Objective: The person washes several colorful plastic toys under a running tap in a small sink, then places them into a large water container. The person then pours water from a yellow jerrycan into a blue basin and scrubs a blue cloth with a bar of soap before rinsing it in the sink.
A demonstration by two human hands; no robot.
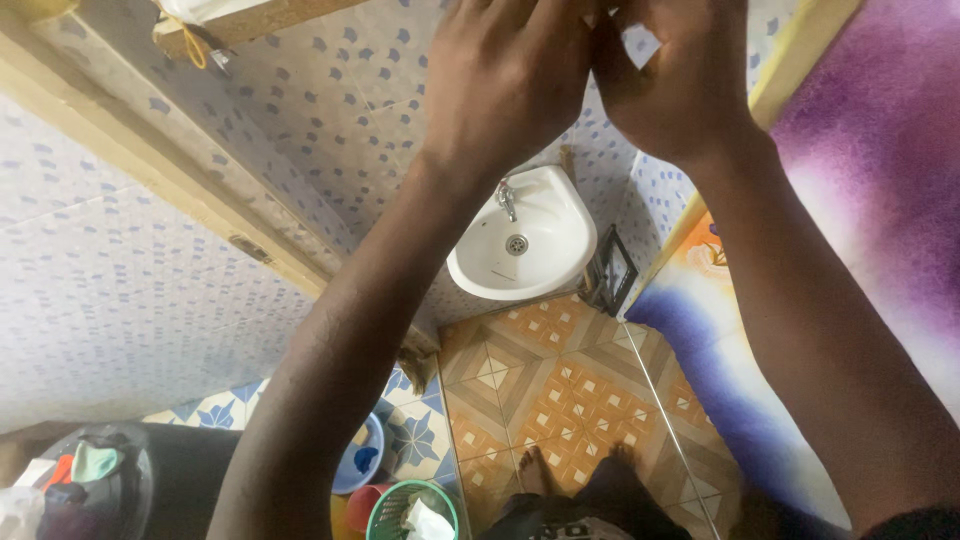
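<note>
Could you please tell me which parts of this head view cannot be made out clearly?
- Fingertips of the left hand and right hand: cut off by the top edge, so neither grip can be told.
- The pale thing between the hands: mostly hidden by them.
- Contents of the green basket: cut by the bottom edge.
- The dark framed item beside the white sink: too small to identify.

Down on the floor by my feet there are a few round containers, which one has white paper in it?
The green basket with slatted sides. The blue bowl beside it holds something blue, and the red cup between them shows no paper.
</note>
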